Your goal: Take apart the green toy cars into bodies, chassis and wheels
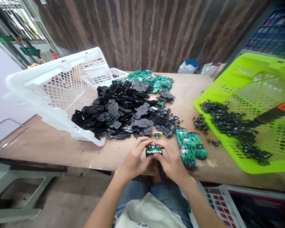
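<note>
The left grip [134, 158] and right grip [172, 161] both clasped a green toy car [154, 149] above the near edge of the surface [49, 144]. Fingers covered both its ends, and its underside was out of view.

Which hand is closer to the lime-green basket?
Right. The right hand is left of the basket, with green toy cars between; the left hand lies farther left, beyond the held car.
</note>
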`<action>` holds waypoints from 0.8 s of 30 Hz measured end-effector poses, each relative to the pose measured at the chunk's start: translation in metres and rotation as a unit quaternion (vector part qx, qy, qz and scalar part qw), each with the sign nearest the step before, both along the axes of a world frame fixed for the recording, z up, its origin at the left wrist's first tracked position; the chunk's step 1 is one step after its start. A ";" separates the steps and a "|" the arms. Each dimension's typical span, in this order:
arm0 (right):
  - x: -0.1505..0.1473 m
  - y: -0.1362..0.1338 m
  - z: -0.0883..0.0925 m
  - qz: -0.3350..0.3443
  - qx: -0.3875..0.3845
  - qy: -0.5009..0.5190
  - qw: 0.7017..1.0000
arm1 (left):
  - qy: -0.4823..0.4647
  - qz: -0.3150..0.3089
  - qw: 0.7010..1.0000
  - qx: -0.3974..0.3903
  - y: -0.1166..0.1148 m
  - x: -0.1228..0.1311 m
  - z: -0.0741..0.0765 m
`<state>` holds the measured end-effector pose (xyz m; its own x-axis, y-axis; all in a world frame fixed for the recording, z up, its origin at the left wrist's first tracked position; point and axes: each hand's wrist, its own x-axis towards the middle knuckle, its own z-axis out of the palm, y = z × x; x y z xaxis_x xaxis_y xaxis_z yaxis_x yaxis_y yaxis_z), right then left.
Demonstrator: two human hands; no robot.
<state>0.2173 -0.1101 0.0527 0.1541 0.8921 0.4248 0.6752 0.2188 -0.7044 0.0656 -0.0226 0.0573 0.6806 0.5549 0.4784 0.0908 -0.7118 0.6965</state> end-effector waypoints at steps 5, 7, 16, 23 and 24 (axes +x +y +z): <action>-0.007 -0.005 0.005 -0.018 -0.006 -0.058 0.998 | 0.024 0.007 0.999 -0.029 -0.004 0.001 -0.007; -0.014 -0.008 0.006 -0.035 -0.007 -0.074 0.997 | 0.021 0.009 0.999 -0.027 -0.006 -0.002 -0.009; 0.022 -0.037 -0.002 -0.083 0.172 -0.123 0.974 | -0.162 -0.050 0.863 -0.476 -0.028 0.047 -0.012; 0.106 -0.049 -0.054 -0.375 -0.032 -0.034 0.926 | -0.181 0.015 0.786 -0.590 -0.027 0.162 -0.047; 0.116 -0.045 -0.061 -0.429 -0.056 -0.001 0.902 | -0.183 0.018 0.793 -0.580 -0.028 0.170 -0.051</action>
<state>0.3333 -0.1553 -0.0087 0.8071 0.4828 0.3399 0.5632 -0.4568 -0.6886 0.2357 -0.0504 0.0065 0.5869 0.7828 -0.2069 -0.2635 0.4264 0.8653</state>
